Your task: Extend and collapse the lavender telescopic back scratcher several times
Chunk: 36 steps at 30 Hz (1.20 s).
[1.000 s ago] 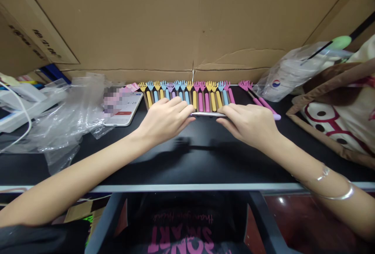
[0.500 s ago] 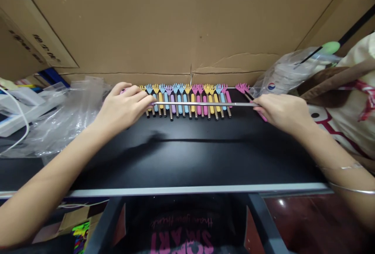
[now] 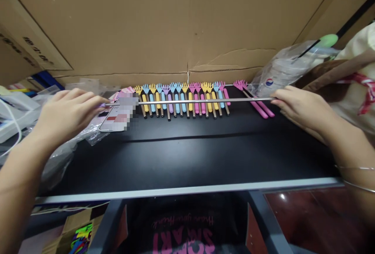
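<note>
A telescopic back scratcher point(image 3: 249, 99) is stretched out level above the black table, its thin metal rod spanning between both hands. My left hand point(image 3: 68, 115) is closed round one end, where a bit of purple shows. The other end is inside my right hand point(image 3: 303, 109), also closed. Behind the rod lies a row of short back scratchers point(image 3: 170, 105) in yellow, blue, purple and pink, claw heads toward the cardboard. Two pink back scratchers point(image 3: 261, 107) lie apart at the right, near my right hand.
A phone point(image 3: 115, 119) lies beside the row at the left, partly blurred. Clear plastic bags point(image 3: 60, 166) lie under my left arm. At the back right stands a bagged cup point(image 3: 279, 76) beside a cream cloth bag point(image 3: 359, 86). A cardboard wall point(image 3: 146, 19) closes off the back.
My hands have moved apart, mostly my left hand to the left, and the rod between them is longer. The phone and the second pink back scratcher have come into view.
</note>
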### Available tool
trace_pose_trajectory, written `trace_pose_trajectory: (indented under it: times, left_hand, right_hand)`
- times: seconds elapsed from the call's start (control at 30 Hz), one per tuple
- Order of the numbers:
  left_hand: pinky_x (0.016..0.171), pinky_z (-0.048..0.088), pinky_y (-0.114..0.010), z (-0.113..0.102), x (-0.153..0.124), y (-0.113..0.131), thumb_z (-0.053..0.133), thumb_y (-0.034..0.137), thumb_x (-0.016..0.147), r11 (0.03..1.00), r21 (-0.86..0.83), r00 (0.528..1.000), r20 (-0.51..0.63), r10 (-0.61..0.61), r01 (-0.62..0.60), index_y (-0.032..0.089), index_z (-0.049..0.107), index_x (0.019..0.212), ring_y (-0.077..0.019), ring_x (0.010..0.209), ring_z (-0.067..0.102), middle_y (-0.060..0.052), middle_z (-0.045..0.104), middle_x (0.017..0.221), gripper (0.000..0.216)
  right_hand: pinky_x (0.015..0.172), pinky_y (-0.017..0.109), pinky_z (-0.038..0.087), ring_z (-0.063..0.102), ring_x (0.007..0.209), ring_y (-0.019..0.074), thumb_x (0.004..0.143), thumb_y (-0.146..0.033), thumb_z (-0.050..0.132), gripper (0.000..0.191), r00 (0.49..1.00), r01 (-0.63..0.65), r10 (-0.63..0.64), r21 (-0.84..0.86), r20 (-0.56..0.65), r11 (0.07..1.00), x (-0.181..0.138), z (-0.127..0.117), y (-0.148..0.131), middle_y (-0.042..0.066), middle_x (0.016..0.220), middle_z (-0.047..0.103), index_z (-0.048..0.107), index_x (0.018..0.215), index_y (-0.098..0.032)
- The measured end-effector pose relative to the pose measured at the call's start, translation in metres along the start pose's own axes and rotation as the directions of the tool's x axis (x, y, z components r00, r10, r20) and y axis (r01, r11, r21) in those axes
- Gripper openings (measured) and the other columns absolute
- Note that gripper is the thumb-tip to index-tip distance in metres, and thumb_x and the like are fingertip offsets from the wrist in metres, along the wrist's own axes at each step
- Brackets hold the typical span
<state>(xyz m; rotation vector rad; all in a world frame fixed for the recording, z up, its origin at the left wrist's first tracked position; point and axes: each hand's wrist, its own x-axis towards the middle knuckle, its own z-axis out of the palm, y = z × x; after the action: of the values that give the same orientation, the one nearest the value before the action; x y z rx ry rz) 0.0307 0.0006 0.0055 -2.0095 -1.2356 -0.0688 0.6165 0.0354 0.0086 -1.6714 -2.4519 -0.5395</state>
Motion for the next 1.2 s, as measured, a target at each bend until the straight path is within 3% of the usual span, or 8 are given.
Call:
trace_pose_trajectory:
  times: [0.17, 0.43, 0.57, 0.73, 0.87, 1.03, 1.13, 1.2]
  left_hand:
    - [0.074, 0.038, -0.031, 0.018, -0.021, -0.018, 0.033, 0.031, 0.099, 0.996, -0.051, 0.997, 0.043, -0.068, 0.07, 0.023, 0.056, 0.099, -0.0227, 0.088, 0.054, -0.007, 0.067, 0.097, 0.024]
    - [0.076, 0.036, -0.031, 0.015, -0.018, -0.024, 0.028, 0.035, 0.101, 0.988, -0.052, 0.989, 0.049, -0.143, 0.145, 0.021, 0.059, 0.097, -0.022, 0.089, 0.053, -0.008, 0.068, 0.102, 0.035]
    - [0.077, 0.037, -0.031, 0.018, -0.019, -0.025, 0.03, 0.036, 0.1, 0.991, -0.038, 0.991, 0.045, -0.127, 0.129, 0.023, 0.058, 0.098, -0.0213, 0.089, 0.054, -0.006, 0.068, 0.1, 0.031]
    - [0.076, 0.038, -0.032, 0.019, -0.022, -0.023, 0.032, 0.04, 0.099, 0.991, -0.055, 0.993, 0.012, -0.118, 0.119, 0.023, 0.061, 0.098, -0.0231, 0.09, 0.054, -0.007, 0.068, 0.103, 0.034]
    - [0.074, 0.039, -0.03, 0.02, -0.026, -0.023, 0.041, 0.041, 0.096, 0.972, -0.195, 0.991, 0.075, -0.115, 0.127, 0.028, 0.068, 0.099, -0.0227, 0.088, 0.054, -0.005, 0.064, 0.104, 0.03]
    - [0.068, 0.042, -0.023, 0.025, -0.036, -0.03, 0.042, 0.048, 0.097, 0.83, -0.46, 0.949, 0.162, -0.269, 0.314, 0.029, 0.062, 0.119, -0.0165, 0.082, 0.057, -0.002, 0.063, 0.099, 0.036]
    - [0.07, 0.046, -0.024, 0.026, -0.04, -0.039, 0.051, 0.059, 0.09, 0.68, -0.608, 0.912, 0.239, -0.335, 0.409, 0.025, 0.064, 0.105, -0.0175, 0.084, 0.06, -0.001, 0.07, 0.101, 0.04]
    - [0.067, 0.047, -0.025, 0.023, -0.04, -0.044, 0.056, 0.061, 0.086, 0.581, -0.628, 0.853, 0.33, -0.404, 0.518, 0.023, 0.065, 0.098, -0.0179, 0.08, 0.061, -0.001, 0.071, 0.096, 0.04]
  right_hand:
    - [0.072, 0.03, 0.038, 0.05, 0.076, 0.0199, 0.091, -0.032, 0.043, 0.019, 0.988, -0.13, 0.125, 0.048, 0.092, 0.99, -0.011, 0.005, 0.028, 0.009, 0.081, 0.052, 0.057, 0.088, -0.02]
    - [0.07, 0.031, 0.036, 0.05, 0.077, 0.0205, 0.091, -0.031, 0.047, 0.024, 0.977, -0.2, 0.199, 0.009, 0.077, 0.98, -0.014, 0.002, 0.037, 0.014, 0.091, 0.058, 0.065, 0.099, -0.018]
    - [0.07, 0.032, 0.036, 0.051, 0.079, 0.0198, 0.093, -0.034, 0.045, 0.03, 0.974, -0.199, 0.199, -0.015, 0.107, 0.98, -0.015, 0.0, 0.036, 0.016, 0.097, 0.061, 0.066, 0.105, -0.016]
    - [0.073, 0.033, 0.038, 0.054, 0.08, 0.0221, 0.091, -0.034, 0.048, 0.027, 0.979, -0.19, 0.194, -0.058, 0.063, 0.98, -0.019, 0.005, 0.039, 0.017, 0.095, 0.064, 0.066, 0.102, -0.016]
    - [0.079, 0.032, 0.042, 0.059, 0.089, 0.0238, 0.084, -0.033, 0.059, 0.018, 0.981, -0.192, 0.191, 0.076, 0.022, 0.978, -0.023, 0.011, 0.043, 0.015, 0.099, 0.068, 0.062, 0.097, -0.02]
    - [0.086, 0.03, 0.043, 0.062, 0.096, 0.0215, 0.079, -0.03, 0.063, 0.024, 0.944, -0.273, 0.319, 0.337, -0.086, 0.901, -0.026, 0.01, 0.04, 0.015, 0.109, 0.068, 0.058, 0.1, -0.021]
    - [0.087, 0.029, 0.044, 0.062, 0.098, 0.0198, 0.076, -0.029, 0.065, 0.024, 0.912, -0.325, 0.402, 0.443, -0.088, 0.836, -0.025, 0.006, 0.037, 0.015, 0.109, 0.068, 0.058, 0.097, -0.021]
    - [0.085, 0.03, 0.045, 0.063, 0.096, 0.0199, 0.075, -0.031, 0.067, 0.025, 0.895, -0.363, 0.443, 0.5, -0.048, 0.787, -0.025, 0.002, 0.035, 0.015, 0.107, 0.068, 0.059, 0.096, -0.021]
